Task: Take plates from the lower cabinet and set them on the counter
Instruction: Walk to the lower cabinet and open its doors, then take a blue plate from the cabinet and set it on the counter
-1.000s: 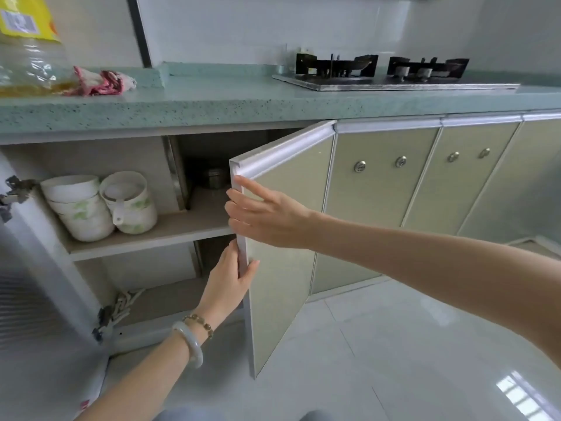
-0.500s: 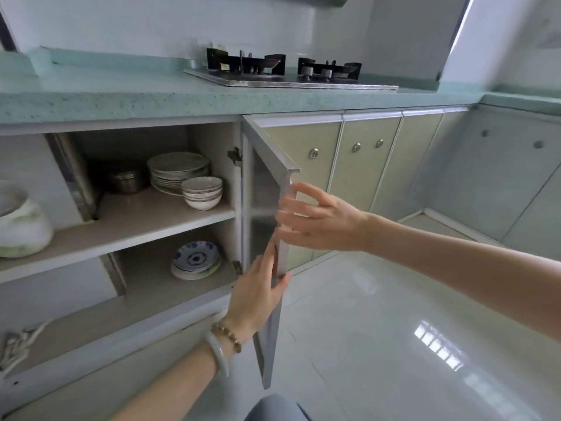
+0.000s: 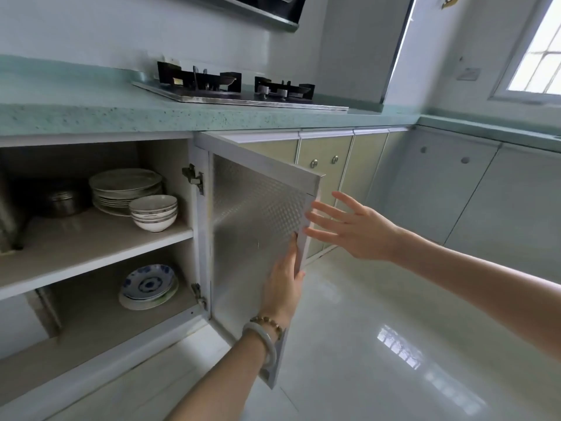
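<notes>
— Pale-green counter (image 3: 91, 113) runs along the wall ahead of us, with a stove (image 3: 236, 92) set into it and a window (image 3: 540, 65) off to the right. Where do we see the plates (image 3: 124, 183)?

— Down in the cabinet (image 3: 198, 226) under the counter. We find them stacked on the upper shelf, toward the back. A pile of bowls (image 3: 154, 212) sits just in front of them and a dark pot (image 3: 62, 200) stands to their left.

— And below?

— On the bottom shelf we have a blue plate (image 3: 148, 282) lying on top of paler ones, near the hinge side.

— How does the door (image 3: 258, 214) stand?

— Wide open, with its patterned inner face turned toward us.

— What are our hands doing?

— Our left hand (image 3: 283, 284) holds the door's free edge, with the fingers along the inner face and the thumb hooked round the edge. A pale bangle (image 3: 268, 347) and a bead bracelet (image 3: 270, 322) sit on that wrist.

— And the other?

— Our right hand (image 3: 355, 229) is spread wide, fingers straight, holding nothing. Its fingertips reach the same edge just above the left hand; we cannot tell whether they press on it.

— Underfoot?

— We see a glossy pale floor (image 3: 364, 329) that mirrors the window.
</notes>
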A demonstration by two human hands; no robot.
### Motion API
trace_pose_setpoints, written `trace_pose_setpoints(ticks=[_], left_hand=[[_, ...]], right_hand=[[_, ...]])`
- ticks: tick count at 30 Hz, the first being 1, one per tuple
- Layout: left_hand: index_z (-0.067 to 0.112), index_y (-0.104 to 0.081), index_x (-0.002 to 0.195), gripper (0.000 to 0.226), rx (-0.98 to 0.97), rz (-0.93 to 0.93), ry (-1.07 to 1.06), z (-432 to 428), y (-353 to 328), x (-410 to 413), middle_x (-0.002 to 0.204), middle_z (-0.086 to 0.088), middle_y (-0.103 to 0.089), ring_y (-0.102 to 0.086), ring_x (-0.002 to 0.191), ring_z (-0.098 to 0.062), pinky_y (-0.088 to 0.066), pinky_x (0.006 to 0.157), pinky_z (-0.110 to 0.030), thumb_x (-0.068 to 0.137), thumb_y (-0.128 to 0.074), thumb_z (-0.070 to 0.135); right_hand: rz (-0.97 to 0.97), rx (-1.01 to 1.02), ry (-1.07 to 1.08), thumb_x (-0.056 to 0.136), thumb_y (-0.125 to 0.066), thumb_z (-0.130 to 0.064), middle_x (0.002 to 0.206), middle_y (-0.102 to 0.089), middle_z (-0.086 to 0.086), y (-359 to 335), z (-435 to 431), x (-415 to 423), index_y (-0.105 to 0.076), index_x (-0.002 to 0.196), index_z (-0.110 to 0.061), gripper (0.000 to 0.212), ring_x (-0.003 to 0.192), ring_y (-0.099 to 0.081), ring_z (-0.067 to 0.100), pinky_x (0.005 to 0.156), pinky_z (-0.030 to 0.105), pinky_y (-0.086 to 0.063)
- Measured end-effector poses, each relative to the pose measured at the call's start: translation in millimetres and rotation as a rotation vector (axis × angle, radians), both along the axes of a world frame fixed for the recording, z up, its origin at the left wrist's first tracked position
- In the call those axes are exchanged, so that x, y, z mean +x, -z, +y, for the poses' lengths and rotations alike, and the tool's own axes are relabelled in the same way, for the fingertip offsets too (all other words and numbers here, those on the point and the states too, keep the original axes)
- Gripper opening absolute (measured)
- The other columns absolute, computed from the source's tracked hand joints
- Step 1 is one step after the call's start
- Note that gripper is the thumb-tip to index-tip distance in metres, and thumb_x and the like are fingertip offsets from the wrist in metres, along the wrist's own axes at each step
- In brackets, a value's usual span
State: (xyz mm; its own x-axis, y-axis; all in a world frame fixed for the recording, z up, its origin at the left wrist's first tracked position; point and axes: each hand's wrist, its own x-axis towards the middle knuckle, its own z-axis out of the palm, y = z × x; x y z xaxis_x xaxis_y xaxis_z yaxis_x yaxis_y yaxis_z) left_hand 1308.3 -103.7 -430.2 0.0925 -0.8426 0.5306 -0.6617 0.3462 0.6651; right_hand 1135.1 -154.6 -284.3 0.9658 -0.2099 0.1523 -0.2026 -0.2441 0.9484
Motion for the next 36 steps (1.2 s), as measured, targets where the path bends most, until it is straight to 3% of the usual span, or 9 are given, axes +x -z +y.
trace_pose_setpoints(ticks=[3, 7, 11, 13, 16, 20, 24, 27, 36], left_hand=[[0.044, 0.006, 0.146, 0.088, -0.008, 0.007, -0.005, -10, 0, -8, 0.121, -0.004, -0.059, -0.061, 0.107, -0.021, -0.053, 0.087, -0.034, 0.093, -0.060, 0.021], [0.046, 0.013, 0.144, 0.087, -0.003, -0.039, -0.002, -15, 6, -6, 0.118, -0.004, -0.057, -0.059, 0.107, -0.020, -0.055, 0.085, -0.040, 0.095, -0.056, 0.026], [0.051, 0.025, 0.141, 0.100, 0.008, -0.178, 0.105, -10, 8, 13, 0.136, -0.005, -0.048, -0.053, 0.117, -0.021, -0.052, 0.093, -0.037, 0.091, -0.060, 0.035], [0.050, 0.025, 0.141, 0.103, -0.009, -0.314, 0.082, -6, 12, 33, 0.148, -0.003, -0.038, -0.041, 0.128, -0.020, -0.038, 0.104, -0.034, 0.088, -0.063, 0.042], [0.043, 0.022, 0.146, 0.097, 0.099, -0.550, 0.006, 1, 18, 78, 0.160, -0.004, -0.017, -0.018, 0.145, -0.023, -0.012, 0.117, -0.035, 0.088, -0.054, 0.056], [0.036, 0.004, 0.152, 0.093, 0.302, -0.640, -0.050, 27, 12, 152, 0.161, -0.003, -0.012, -0.012, 0.147, -0.021, -0.004, 0.119, -0.038, 0.084, -0.052, 0.063], [0.031, -0.004, 0.154, 0.097, 0.468, -0.750, -0.230, 70, -11, 228, 0.162, 0.000, -0.010, -0.008, 0.149, -0.019, 0.003, 0.120, -0.041, 0.080, -0.052, 0.070], [0.031, -0.009, 0.154, 0.095, 0.553, -0.621, -0.342, 93, -18, 272, 0.161, 0.002, -0.013, -0.011, 0.148, -0.019, -0.004, 0.119, -0.039, 0.080, -0.055, 0.068], [0.019, -0.048, 0.136, 0.060, 0.599, 0.014, -0.568, 106, 73, 332, 0.139, -0.002, -0.049, -0.038, 0.133, -0.022, -0.031, 0.110, -0.038, 0.087, -0.062, 0.050]], right_hand=[[-0.002, 0.019, 0.015, 0.076, -0.063, -0.017, 0.146, -0.045, 0.006, -1, -3, -6, -0.044, 0.140, -0.021, 0.068, 0.139, -0.035, 0.029, 0.115, 0.054, -0.019], [-0.027, 0.043, 0.027, 0.079, -0.063, -0.020, 0.143, -0.049, 0.008, 2, 0, -5, -0.048, 0.138, -0.020, 0.061, 0.135, -0.040, 0.031, 0.113, 0.055, -0.024], [-0.144, 0.080, 0.009, 0.072, -0.064, -0.017, 0.124, -0.063, 0.013, 8, 14, 12, -0.067, 0.115, -0.014, 0.043, 0.123, -0.053, 0.035, 0.107, 0.055, -0.032], [-0.261, 0.134, 0.000, 0.071, -0.059, -0.013, 0.115, -0.066, 0.016, 14, 26, 30, -0.070, 0.104, -0.011, 0.035, 0.115, -0.058, 0.035, 0.107, 0.055, -0.032], [-0.403, 0.331, -0.069, 0.071, -0.052, -0.010, 0.107, -0.065, 0.016, 30, 44, 60, -0.069, 0.102, -0.009, 0.036, 0.105, -0.061, 0.034, 0.104, 0.048, -0.040], [-0.571, 0.713, -0.105, 0.069, -0.061, -0.012, 0.101, -0.066, 0.014, 66, 56, 102, -0.069, 0.104, -0.009, 0.035, 0.085, -0.064, 0.033, 0.078, 0.035, -0.053], [-0.678, 1.125, 0.092, 0.083, -0.057, -0.020, 0.125, -0.055, 0.006, 109, 54, 154, -0.053, 0.130, -0.017, 0.048, 0.116, -0.051, 0.030, 0.098, 0.033, -0.031], [-0.796, 1.355, 0.098, 0.087, -0.054, -0.022, 0.129, -0.051, 0.002, 143, 44, 192, -0.046, 0.135, -0.022, 0.048, 0.123, -0.043, 0.026, 0.105, 0.031, -0.021], [-1.042, 1.823, 0.246, 0.088, -0.059, -0.023, 0.124, -0.046, -0.005, 223, 14, 289, -0.049, 0.131, -0.023, 0.043, 0.116, -0.046, 0.014, 0.096, 0.027, -0.036]])
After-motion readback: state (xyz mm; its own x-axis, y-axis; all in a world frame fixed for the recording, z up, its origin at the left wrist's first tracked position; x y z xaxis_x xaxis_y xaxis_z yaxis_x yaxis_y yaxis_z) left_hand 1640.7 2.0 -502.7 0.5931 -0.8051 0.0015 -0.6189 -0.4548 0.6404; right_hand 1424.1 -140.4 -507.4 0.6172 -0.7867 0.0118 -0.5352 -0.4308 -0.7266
